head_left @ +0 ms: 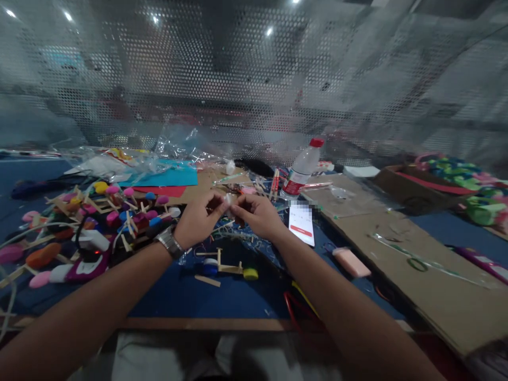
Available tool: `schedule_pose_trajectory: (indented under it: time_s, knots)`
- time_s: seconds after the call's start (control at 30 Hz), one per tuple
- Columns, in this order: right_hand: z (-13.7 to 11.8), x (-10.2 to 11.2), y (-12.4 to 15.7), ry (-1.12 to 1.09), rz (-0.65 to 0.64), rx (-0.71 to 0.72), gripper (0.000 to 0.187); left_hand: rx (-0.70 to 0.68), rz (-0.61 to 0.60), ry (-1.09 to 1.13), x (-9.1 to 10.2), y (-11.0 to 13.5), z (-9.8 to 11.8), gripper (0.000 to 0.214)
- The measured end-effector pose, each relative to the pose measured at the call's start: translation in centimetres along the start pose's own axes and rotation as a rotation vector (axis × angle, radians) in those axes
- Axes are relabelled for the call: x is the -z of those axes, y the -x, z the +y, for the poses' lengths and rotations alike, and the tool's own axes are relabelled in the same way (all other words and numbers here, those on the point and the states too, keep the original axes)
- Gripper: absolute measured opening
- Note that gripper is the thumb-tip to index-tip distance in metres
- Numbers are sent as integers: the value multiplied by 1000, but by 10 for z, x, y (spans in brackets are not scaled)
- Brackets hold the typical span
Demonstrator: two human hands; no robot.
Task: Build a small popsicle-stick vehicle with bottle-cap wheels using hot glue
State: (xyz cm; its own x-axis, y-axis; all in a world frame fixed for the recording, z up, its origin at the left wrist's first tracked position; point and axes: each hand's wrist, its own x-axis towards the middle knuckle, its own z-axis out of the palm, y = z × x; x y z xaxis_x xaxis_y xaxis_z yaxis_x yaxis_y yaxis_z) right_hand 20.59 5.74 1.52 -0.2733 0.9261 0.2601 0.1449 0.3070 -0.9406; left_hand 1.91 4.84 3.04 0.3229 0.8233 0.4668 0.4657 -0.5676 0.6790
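Note:
My left hand [199,217] and my right hand [257,214] meet above the blue table, fingertips pinched together on a small pale piece [229,200] that I cannot name. A metal watch [170,242] sits on my left wrist. Below the hands lies a small stick-frame model [222,266] with a blue wheel and a yellow wheel. A loose wooden stick [207,281] lies in front of it.
A heap of stick models with coloured caps [99,217] fills the left. A plastic bottle with a red cap [302,168], a phone [301,223], a pink block [351,262], cardboard sheets [416,254], and a box of coloured rings [452,185] lie to the right. Perforated screen behind.

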Motion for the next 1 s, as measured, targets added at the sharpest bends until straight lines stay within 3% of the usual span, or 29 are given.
schedule_pose_trajectory:
  time_s: [0.33, 0.57, 1.0]
  knots:
    - [6, -12, 7, -4, -127, -62, 42, 80, -25, 20, -7, 12, -5, 30]
    - [6, -12, 11, 32, -123, -31, 38, 87, -41, 69, -12, 14, -8, 32]
    - [6, -14, 11, 27, -88, -10, 46, 48, -59, 176, -11, 15, -11, 35]
